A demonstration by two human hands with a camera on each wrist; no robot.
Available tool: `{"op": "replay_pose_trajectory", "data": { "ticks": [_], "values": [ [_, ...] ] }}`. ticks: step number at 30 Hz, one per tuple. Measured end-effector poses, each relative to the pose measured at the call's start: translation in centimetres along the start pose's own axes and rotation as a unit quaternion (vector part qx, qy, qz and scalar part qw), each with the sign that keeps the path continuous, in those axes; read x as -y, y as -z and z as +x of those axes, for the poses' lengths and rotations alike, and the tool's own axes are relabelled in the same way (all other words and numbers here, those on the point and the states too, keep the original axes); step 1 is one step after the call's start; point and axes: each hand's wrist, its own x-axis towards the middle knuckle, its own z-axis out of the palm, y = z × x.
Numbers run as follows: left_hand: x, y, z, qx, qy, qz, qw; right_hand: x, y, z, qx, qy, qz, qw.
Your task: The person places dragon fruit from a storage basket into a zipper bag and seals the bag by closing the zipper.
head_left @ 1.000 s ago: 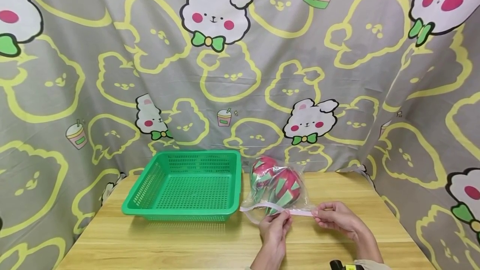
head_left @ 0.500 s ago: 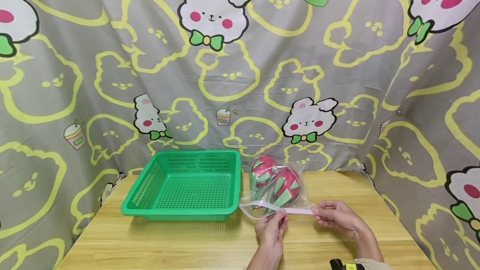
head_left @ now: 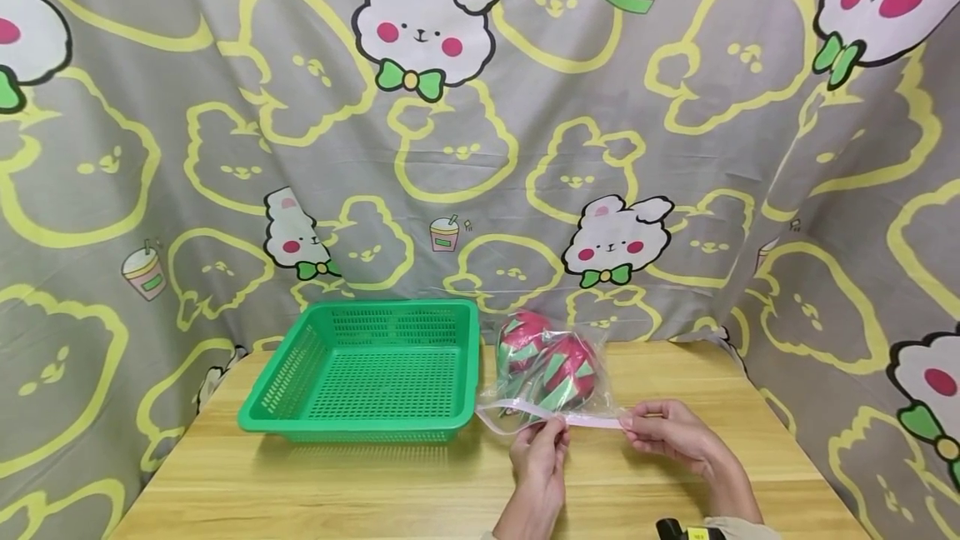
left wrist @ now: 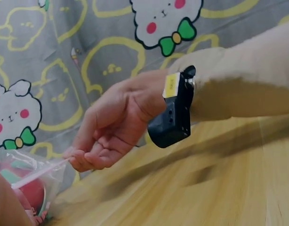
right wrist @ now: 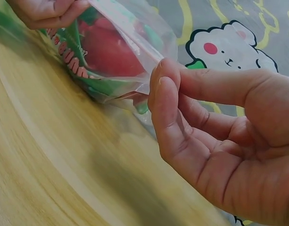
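A clear zip bag (head_left: 600, 394) holds two red dragon fruits (head_left: 573, 365) with green scales. My left hand (head_left: 540, 461) pinches the bag's pale zip strip (head_left: 592, 421) near its middle. At the strip's right end, my right hand (head_left: 671, 438) pinches the corner between thumb and fingers. Between the hands the strip runs straight; left of my left hand the bag's mouth gapes. In the right wrist view, lettering (right wrist: 71, 59) shows on the bag, and the right hand (right wrist: 215, 141) grips the strip's end. The left wrist view shows only part of my left hand (left wrist: 5, 202).
Left of the bag stands a green perforated plastic basket (head_left: 360, 424) with nothing in it. Both are on a wooden table (head_left: 360, 494). A patterned cloth (head_left: 465, 165) hangs behind and at both sides. A black wrist camera (left wrist: 170, 122) sits on the right wrist.
My left hand has slid a little left along the zip strip, so the gap between the hands has widened slightly. The right hand keeps its hold on the corner.
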Motion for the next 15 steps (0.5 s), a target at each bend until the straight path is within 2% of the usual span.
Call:
{"op": "replay_pose_trajectory", "data": {
  "ticks": [3,9,15],
  "values": [
    [0.05,0.34,0.01,0.014,0.0,0.006,0.9999,-0.03,0.0,-0.01,0.01,0.005,0.002,0.9999],
    [0.2,0.73,-0.4,0.032,0.029,0.004,0.9991,-0.05,0.16,-0.2,0.011,-0.001,-0.003,0.9999],
    [0.27,0.87,-0.7,0.029,0.026,0.004,0.9992,0.72,-0.29,-0.78,-0.026,0.0,-0.065,0.9976]
  ]
}}
